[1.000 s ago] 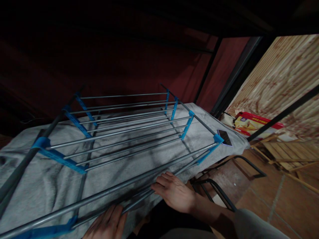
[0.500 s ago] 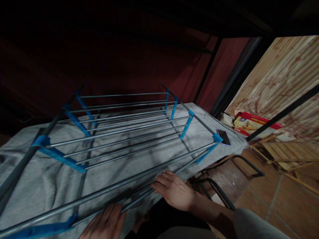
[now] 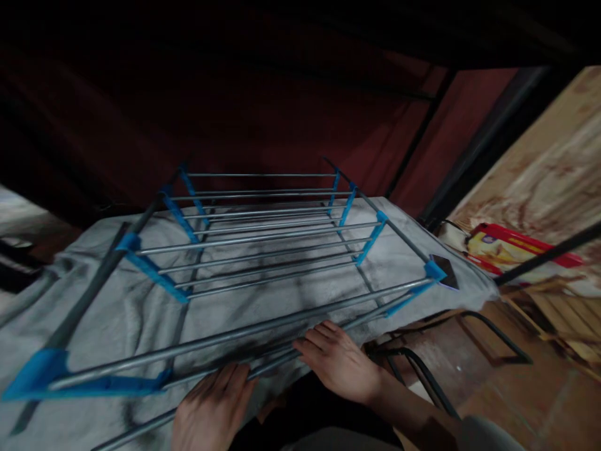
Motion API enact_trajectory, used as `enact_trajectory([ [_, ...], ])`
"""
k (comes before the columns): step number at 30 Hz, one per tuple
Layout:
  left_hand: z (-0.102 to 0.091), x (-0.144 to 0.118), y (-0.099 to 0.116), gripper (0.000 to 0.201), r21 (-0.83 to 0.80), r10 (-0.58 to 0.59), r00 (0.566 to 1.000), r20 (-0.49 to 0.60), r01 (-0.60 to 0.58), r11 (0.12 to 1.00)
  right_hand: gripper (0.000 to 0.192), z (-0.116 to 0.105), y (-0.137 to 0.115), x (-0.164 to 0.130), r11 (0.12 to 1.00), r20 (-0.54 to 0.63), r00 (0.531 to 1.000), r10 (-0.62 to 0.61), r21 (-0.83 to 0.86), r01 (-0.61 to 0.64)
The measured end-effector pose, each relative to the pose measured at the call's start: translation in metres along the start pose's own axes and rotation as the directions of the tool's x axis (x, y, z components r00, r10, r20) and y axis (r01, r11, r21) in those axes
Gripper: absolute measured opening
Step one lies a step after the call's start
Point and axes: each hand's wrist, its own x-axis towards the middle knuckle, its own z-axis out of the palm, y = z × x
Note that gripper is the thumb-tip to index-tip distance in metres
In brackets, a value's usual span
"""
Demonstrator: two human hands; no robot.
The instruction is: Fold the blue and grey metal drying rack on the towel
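Observation:
A rack of grey metal rods joined by blue plastic brackets, like a clothes drying rack (image 3: 263,238), stands on a grey cloth (image 3: 291,285). My left hand (image 3: 213,404) has its fingers wrapped over a low rod at the near side. Farther right, my right hand (image 3: 335,360) is curled over the same near side of the rack. The thumbs and the undersides of both hands are hidden. A thicker rod (image 3: 263,327) runs above and beyond my fingers, between the blue corner pieces at left and right.
A phone (image 3: 445,270) lies on the cloth past the right blue corner. On the floor at right are a black metal frame (image 3: 422,369), a wooden slatted piece (image 3: 563,313) and a red and yellow box (image 3: 521,244). Dark red panels rise behind.
The view has turned left, so the rack sits farther right and its near left corner shows. Both hands remain on the rack, with my left hand slightly farther right in view.

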Motion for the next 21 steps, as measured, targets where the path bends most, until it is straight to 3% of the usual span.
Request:
enact_trajectory([
  [5,-0.013,0.018,0.019,0.019,-0.045,-0.153,0.979,0.135,0.161,0.986,0.041,0.015,-0.015,0.015,0.999,0.047,0.998,-0.049,0.016,0.049],
  [8,-0.022,0.022,0.022,0.013,-0.095,-0.199,0.971,0.132,0.212,0.973,0.055,0.023,-0.017,0.027,0.995,0.078,0.993,-0.090,-0.032,0.092],
  [12,-0.037,0.006,0.026,0.028,-0.176,-0.193,0.976,-0.100,0.174,0.969,0.068,0.019,-0.013,0.035,0.991,0.107,0.988,-0.112,-0.068,0.119],
  [14,-0.040,-0.011,0.023,0.022,-0.191,-0.236,0.937,-0.258,0.190,0.963,0.071,0.017,-0.009,0.035,0.990,0.114,0.987,-0.116,-0.071,0.124],
  [16,-0.040,-0.029,0.013,0.012,-0.229,-0.385,0.831,-0.401,0.316,0.921,0.073,0.017,-0.007,0.035,0.989,0.106,0.987,-0.117,-0.080,0.126],
  [17,-0.040,-0.037,0.006,0.009,-0.284,-0.496,0.733,-0.465,0.407,0.868,0.075,0.018,-0.006,0.035,0.988,0.101,0.988,-0.118,-0.085,0.127],
  [19,-0.042,-0.044,-0.015,0.004,-0.477,-0.718,0.448,-0.532,0.542,0.692,0.076,0.020,-0.005,0.035,0.988,0.094,0.989,-0.116,-0.093,0.125],
  [20,-0.043,-0.044,-0.027,0.008,-0.583,-0.800,0.306,-0.517,0.558,0.590,0.075,0.021,-0.004,0.035,0.988,0.094,0.989,-0.113,-0.094,0.122],
  [21,-0.045,-0.042,-0.040,0.015,-0.670,-0.858,0.214,-0.467,0.548,0.501,0.075,0.021,-0.004,0.035,0.989,0.096,0.989,-0.110,-0.093,0.119],
])
